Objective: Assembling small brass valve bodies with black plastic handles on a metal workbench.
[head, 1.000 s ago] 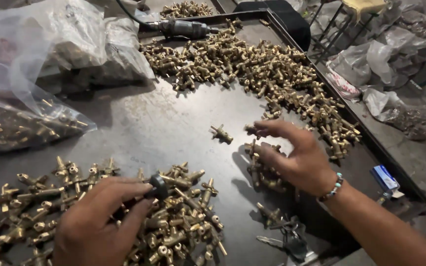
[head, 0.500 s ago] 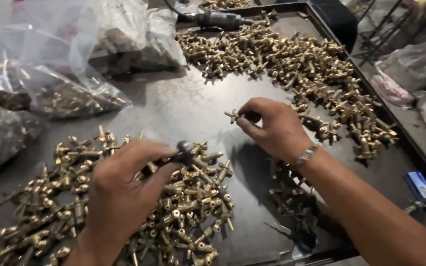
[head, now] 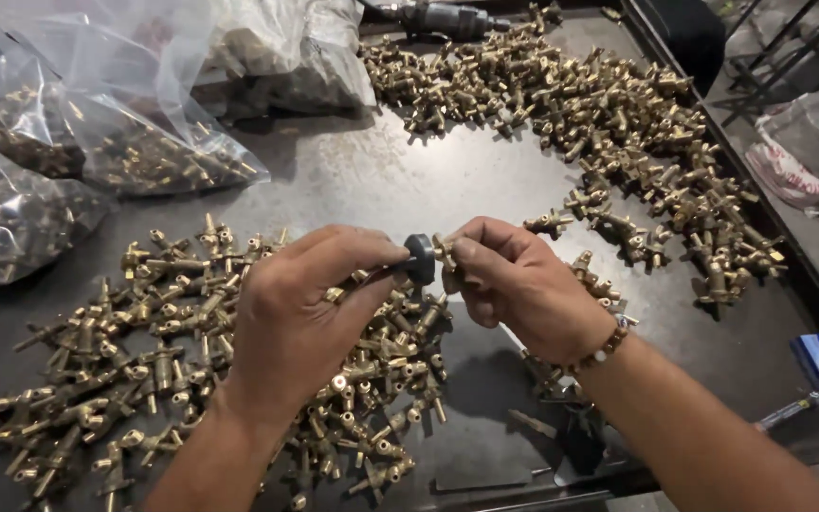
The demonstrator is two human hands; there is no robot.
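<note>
Surface: dark metal table [head: 409, 180], scuffed and grey, with a raised rim along its right edge.
Left grip: left hand [head: 300, 318] pinches a small black knob [head: 420, 259] between thumb and fingertips, held in the air above the near half of the table.
Right grip: right hand [head: 514, 284] is closed on one brass fitting [head: 445, 250], only its tip showing past the fingers, right against the knob.
Meeting point: knob and fitting touch end to end between the two hands; whether they are seated I cannot tell.
Doing it well: to my eye the parts want to be square to each other before any push or twist, with the fitting held firm and the knob turned by the fingertips only.
Near-left pile: loose brass valves [head: 144, 351] spread under the left wrist.
Far-right pile: more brass fittings [head: 618, 123] curve along the far edge and right rim.
Far-left corner: clear plastic bags [head: 78, 123] holding more parts.
Far edge: a dark power tool [head: 443, 16] lies beyond the pile.
Risk: a slipped piece would vanish among the loose ones below.
</note>
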